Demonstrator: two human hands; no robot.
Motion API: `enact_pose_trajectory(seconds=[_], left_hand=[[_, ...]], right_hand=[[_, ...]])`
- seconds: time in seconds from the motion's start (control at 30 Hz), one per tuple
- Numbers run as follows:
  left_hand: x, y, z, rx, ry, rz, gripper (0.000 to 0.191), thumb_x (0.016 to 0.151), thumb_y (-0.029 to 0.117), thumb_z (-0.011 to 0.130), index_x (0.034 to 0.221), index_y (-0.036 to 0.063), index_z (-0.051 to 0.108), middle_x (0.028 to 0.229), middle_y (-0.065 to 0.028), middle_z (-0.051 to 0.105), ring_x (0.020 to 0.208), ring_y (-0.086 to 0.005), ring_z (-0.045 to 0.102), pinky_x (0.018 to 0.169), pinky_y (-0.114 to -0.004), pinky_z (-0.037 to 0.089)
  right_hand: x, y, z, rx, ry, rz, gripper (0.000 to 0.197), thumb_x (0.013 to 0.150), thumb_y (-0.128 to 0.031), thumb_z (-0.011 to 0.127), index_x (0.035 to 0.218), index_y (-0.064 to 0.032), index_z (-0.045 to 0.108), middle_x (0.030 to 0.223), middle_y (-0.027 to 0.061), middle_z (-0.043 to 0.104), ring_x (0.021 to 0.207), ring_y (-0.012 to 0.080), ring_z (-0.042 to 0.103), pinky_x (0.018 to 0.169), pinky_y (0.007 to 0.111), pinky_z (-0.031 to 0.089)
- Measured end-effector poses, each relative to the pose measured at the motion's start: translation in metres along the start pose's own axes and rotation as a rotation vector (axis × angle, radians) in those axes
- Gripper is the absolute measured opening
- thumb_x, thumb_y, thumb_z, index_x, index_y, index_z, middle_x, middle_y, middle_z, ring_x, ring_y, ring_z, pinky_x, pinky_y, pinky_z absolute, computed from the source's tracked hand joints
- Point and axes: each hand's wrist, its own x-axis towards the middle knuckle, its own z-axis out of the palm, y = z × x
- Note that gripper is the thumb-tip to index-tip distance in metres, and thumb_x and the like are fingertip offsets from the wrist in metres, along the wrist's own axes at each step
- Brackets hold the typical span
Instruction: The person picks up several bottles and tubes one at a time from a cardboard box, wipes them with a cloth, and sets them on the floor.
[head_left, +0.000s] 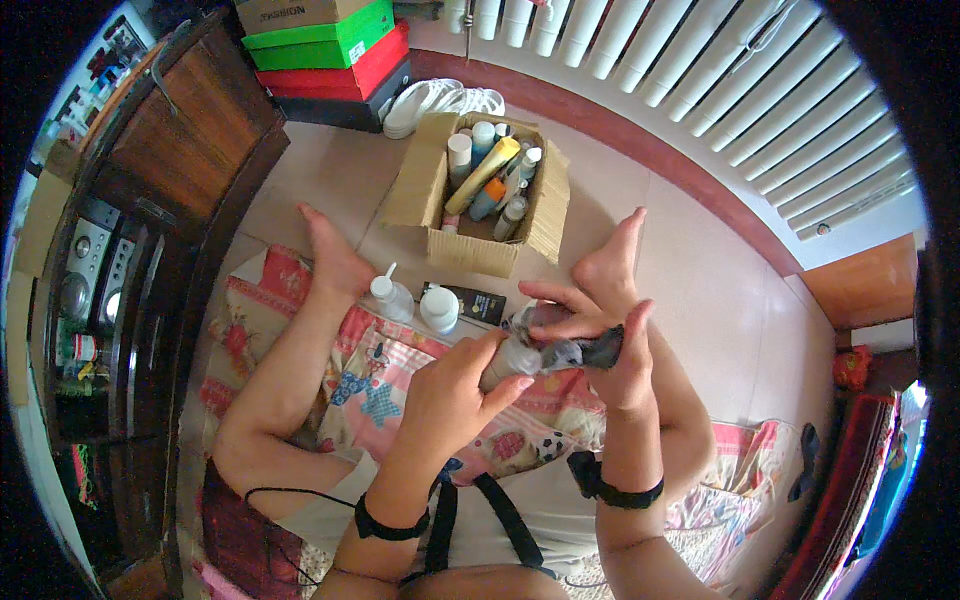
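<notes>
My left hand (454, 394) grips a pale cylindrical bottle (514, 362), tilted over the floor covering. Against the bottle's far end is a crumpled dark grey and whitish piece of cloth or thin plastic (596, 349), held in my right hand (581, 319). The fingers of that hand reach across the top of the crumpled piece, and its thumb stands apart. Part of the bottle is hidden by both hands. Just beyond my left hand stand a white pump bottle (391, 298) and a white-capped bottle (439, 310). Behind them lies a black tube or packet (480, 303) bearing writing.
An open cardboard box (472, 253) holds several bottles and tubes. Stacked shoe boxes (322, 45) and white shoes (427, 101) are behind it. A dark wooden cabinet (187, 142) lines the left; a white radiator (637, 45) runs along the wall. A patterned cloth (375, 390) lies under my legs.
</notes>
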Motion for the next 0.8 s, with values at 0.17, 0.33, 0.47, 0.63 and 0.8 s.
enact_pose_trajectory(seconds=[0.17,0.33,0.47,0.63,0.8], left_hand=[[-0.002,-0.008,-0.005,-0.23,-0.106,-0.077,0.051,0.089,0.039,0.07,0.124,0.0028,0.057,0.098,-0.0197,0.069,0.09,-0.0383,0.068,0.073,-0.046,0.053],[0.008,0.006,-0.015,-0.001,-0.29,-0.132,0.043,0.094,0.04,0.063,0.114,0.0033,0.058,0.089,-0.0225,0.069,0.081,-0.0447,0.066,0.069,-0.051,0.052],[0.002,0.003,-0.003,0.021,-0.241,-0.136,0.042,0.094,0.043,0.061,0.112,0.0049,0.058,0.085,-0.0232,0.068,0.077,-0.0449,0.067,0.067,-0.052,0.053],[0.004,-0.002,0.004,0.11,-0.237,-0.136,0.046,0.095,0.047,0.058,0.116,0.0056,0.058,0.086,-0.0234,0.068,0.078,-0.0444,0.067,0.068,-0.053,0.053],[-0.002,0.001,0.014,-0.008,-0.146,-0.097,0.044,0.096,0.045,0.059,0.117,0.0061,0.058,0.091,-0.0247,0.068,0.082,-0.0445,0.067,0.07,-0.052,0.053]], right_hand=[[-0.003,-0.01,0.005,-0.079,-0.003,0.2,0.051,0.095,-0.033,0.061,0.134,0.0007,0.059,0.132,0.0169,0.06,0.121,0.0289,0.057,0.104,0.039,0.045],[0.004,-0.014,0.008,-0.539,-0.106,0.273,0.056,0.082,-0.024,0.082,0.129,-0.0004,0.062,0.115,0.0175,0.068,0.105,0.0263,0.066,0.091,0.037,0.052],[0.005,-0.009,0.021,-0.646,0.036,0.315,0.042,0.084,-0.027,0.08,0.112,0.002,0.069,0.102,0.0198,0.071,0.094,0.0268,0.069,0.084,0.038,0.054],[0.004,0.003,0.036,-0.732,0.366,0.321,0.032,0.089,-0.026,0.073,0.096,0.0051,0.071,0.083,0.0186,0.07,0.079,0.0216,0.071,0.072,0.036,0.054],[0.001,0.026,0.027,-0.297,0.642,0.257,0.036,0.098,-0.033,0.062,0.089,0.001,0.069,0.077,0.0135,0.068,0.07,0.0163,0.065,0.065,0.033,0.052]])
